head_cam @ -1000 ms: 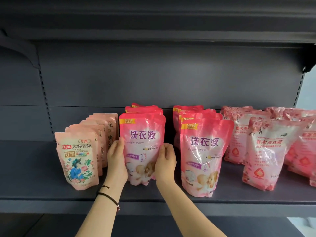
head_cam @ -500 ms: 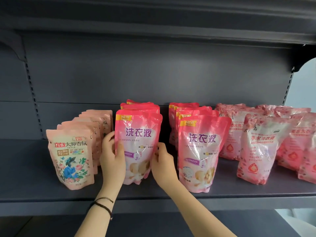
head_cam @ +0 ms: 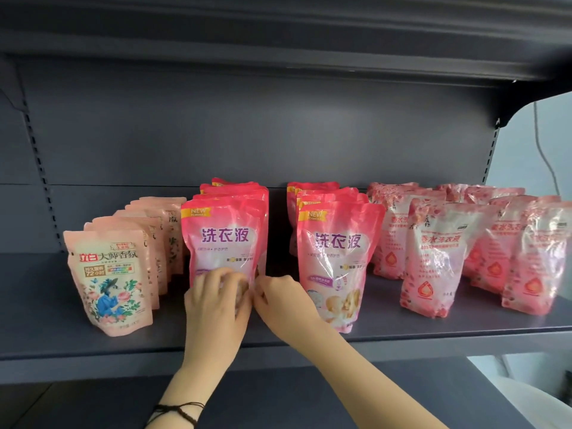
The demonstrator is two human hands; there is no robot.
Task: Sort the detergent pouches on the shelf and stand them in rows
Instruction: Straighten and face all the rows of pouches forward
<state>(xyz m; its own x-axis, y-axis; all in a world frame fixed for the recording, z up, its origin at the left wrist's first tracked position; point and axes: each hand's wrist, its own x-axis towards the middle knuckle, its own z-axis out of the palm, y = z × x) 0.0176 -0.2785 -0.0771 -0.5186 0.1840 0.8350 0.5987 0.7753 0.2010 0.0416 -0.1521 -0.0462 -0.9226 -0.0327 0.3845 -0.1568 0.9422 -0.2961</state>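
Mid-frame, our left hand [head_cam: 216,301] and right hand [head_cam: 280,300] grip the front pink detergent pouch [head_cam: 227,239] low, likely to stand it straight.

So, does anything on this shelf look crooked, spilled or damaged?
Nothing is spilled or torn. The rose-patterned pouches on the right are the least tidy: they lean at different angles and crowd together. The peach pouches run back in a slanted line. The left hand and right hand hold the upright front pink pouch.

Pink pouch [head_cam: 226,239] reads 洗衣液; peach pouch [head_cam: 108,274] apparently 立白.
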